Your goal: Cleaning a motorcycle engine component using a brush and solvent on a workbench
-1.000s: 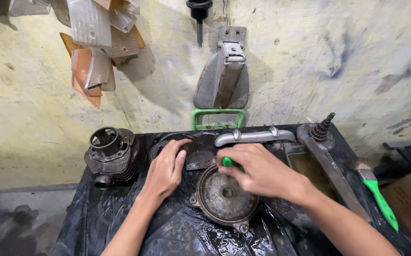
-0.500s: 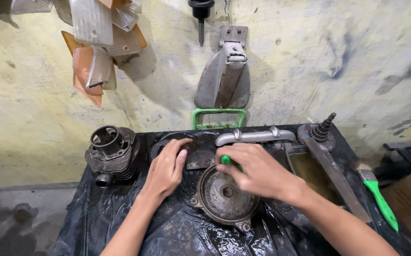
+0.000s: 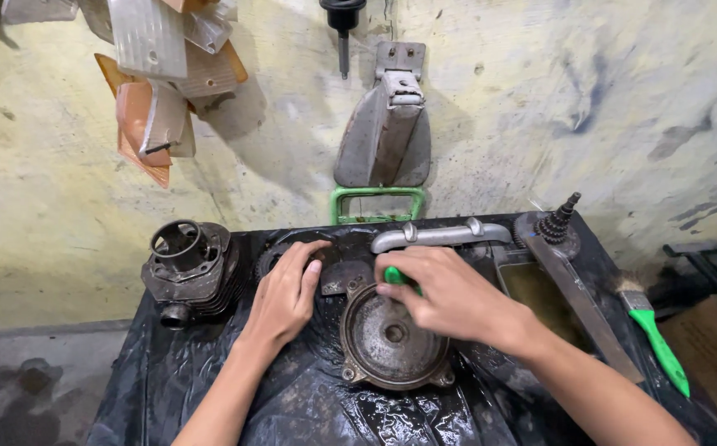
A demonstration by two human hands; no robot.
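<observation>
Green-handled tool (image 3: 393, 276) sits gripped in the right hand (image 3: 445, 295) over one round metal cover (image 3: 391, 337); left hand (image 3: 286, 293) lies flat, fingers open, near one engine cylinder (image 3: 189, 268).

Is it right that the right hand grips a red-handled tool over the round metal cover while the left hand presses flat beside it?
Not quite: the head view shows the tool handle in the right hand is green, not red. It is over the round metal cover, and the left hand does press flat beside it.

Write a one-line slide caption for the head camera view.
Right hand grips a green-handled tool over a round metal cover while the left hand rests flat on the oily black bench.
</observation>
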